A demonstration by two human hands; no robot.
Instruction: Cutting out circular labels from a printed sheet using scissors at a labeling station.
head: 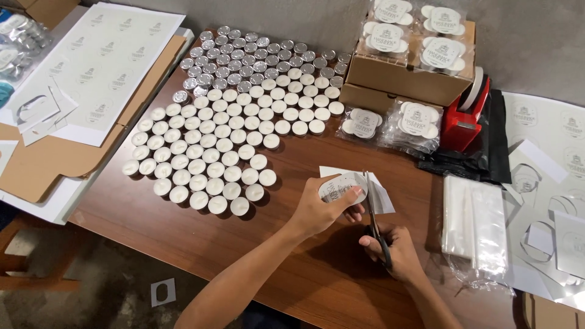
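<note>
My left hand (323,210) pinches a white paper piece with a round printed label (342,186) on it, held just above the brown wooden table (304,268). My right hand (399,250) grips black-handled scissors (372,210), blades pointing away from me and open around the paper's right side. A cut strip of white paper (382,198) hangs to the right of the blades.
Several rows of white tealight candles (213,152) cover the table's middle, silver-cupped ones (244,55) behind. Cardboard boxes (402,76) with bagged candle packs (414,122), a red tape dispenser (466,119), clear bags (475,225) and label sheets (97,67) lie around.
</note>
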